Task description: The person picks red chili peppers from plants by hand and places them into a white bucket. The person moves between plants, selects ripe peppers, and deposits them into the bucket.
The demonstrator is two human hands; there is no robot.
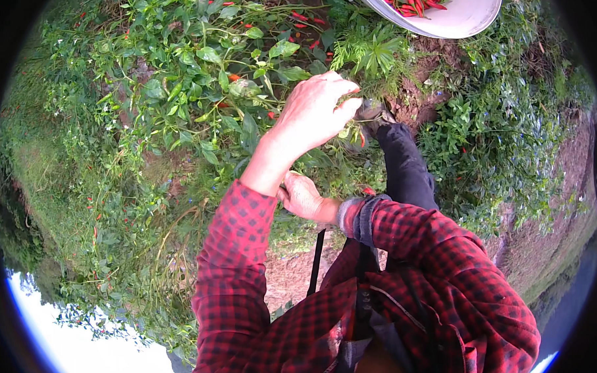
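My left hand (320, 109) reaches out over the chili plants, its thumb and index fingertip close together; whether a stem lies between them cannot be made out. Just below those fingertips hangs an orange-red chili pepper (362, 139) among thin leaves. Nearer my body, my right hand (304, 198) has its fingers curled beside my left wrist, with a bit of green at the fingertips; its grip is partly hidden. Leafy chili plants (211, 86) bear red and green peppers left of and beyond my left hand. A pale bucket (470, 20) at the top right holds many red chilies (415, 0).
My dark-trousered leg (406, 163) and shoe (375, 112) are right of my hands, beside brown soil (423, 98). More leafy plants (469, 126) grow to the right. A dark strap (316, 262) hangs before my body. Dry stems (176, 230) stand at the left.
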